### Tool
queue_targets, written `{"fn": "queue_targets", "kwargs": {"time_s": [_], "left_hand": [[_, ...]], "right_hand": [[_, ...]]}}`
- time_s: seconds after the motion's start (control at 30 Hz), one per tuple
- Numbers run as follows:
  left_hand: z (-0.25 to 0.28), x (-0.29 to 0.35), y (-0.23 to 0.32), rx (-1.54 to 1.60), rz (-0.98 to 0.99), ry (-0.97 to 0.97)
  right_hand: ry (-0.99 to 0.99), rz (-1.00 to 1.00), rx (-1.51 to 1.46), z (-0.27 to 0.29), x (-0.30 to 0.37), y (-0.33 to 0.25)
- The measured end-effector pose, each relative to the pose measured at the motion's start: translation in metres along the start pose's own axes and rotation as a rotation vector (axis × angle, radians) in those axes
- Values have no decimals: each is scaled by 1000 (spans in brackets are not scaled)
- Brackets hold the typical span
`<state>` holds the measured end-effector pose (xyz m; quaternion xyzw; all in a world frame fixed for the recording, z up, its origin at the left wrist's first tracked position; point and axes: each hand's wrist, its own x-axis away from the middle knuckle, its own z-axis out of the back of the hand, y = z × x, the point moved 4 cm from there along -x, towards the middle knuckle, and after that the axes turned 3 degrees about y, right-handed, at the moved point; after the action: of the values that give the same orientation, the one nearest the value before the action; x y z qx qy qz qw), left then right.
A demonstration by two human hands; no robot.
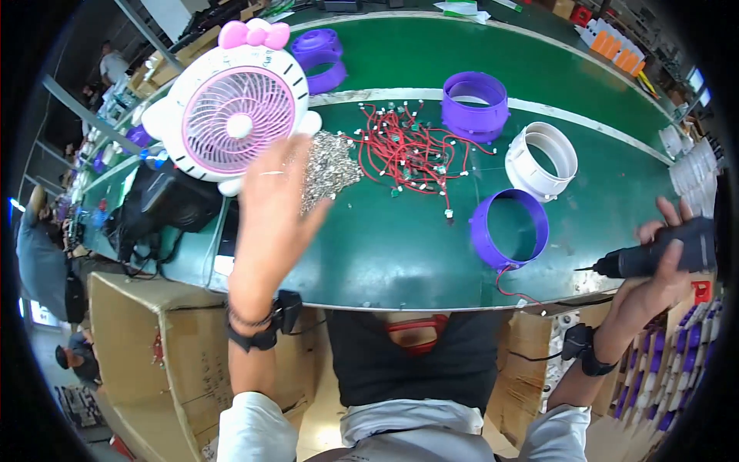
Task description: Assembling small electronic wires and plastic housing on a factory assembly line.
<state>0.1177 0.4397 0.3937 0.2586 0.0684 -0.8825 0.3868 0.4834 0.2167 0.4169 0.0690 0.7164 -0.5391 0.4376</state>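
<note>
My left hand (271, 208), blurred by motion, reaches over the left edge of a heap of small metal screws (329, 171). Its thumb stands apart from the fingers, and nothing shows between them. Part of a white and pink cat-shaped fan (240, 115) with a pink bow lies behind the fingertips. On the far right my right hand (666, 262) grips a black electric screwdriver (643, 258), its bit pointing left. Nearest that bit is a purple ring (479, 235) with a red wire hanging from it at the table's front edge.
A tangle of red wires (404, 150) with white connectors lies mid-table. Beyond are a white ring (519, 165), a purple ring (462, 119) and more purple rings (327, 79). A black bag (173, 196) sits at left. Cardboard boxes (131, 354) stand below the green table (369, 269).
</note>
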Motion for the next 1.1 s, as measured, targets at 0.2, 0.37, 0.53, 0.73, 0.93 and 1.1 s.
{"fn": "queue_targets", "kwargs": {"time_s": [0.2,0.37,0.53,0.73,0.93,1.1], "left_hand": [[103,96,52,265,31,875],[0,60,122,504,151,201],[-69,26,177,649,-146,-35],[-97,12,186,714,-319,-199],[2,-36,133,823,-358,-302],[33,-83,68,1099,73,-370]], "right_hand": [[186,-232,397,60,94,59],[-219,-250,463,5,147,20],[-664,-108,481,-38,82,30],[-930,-236,480,-55,62,41],[-1126,-288,494,-100,11,-57],[-980,-483,724,-121,-18,-118]]}}
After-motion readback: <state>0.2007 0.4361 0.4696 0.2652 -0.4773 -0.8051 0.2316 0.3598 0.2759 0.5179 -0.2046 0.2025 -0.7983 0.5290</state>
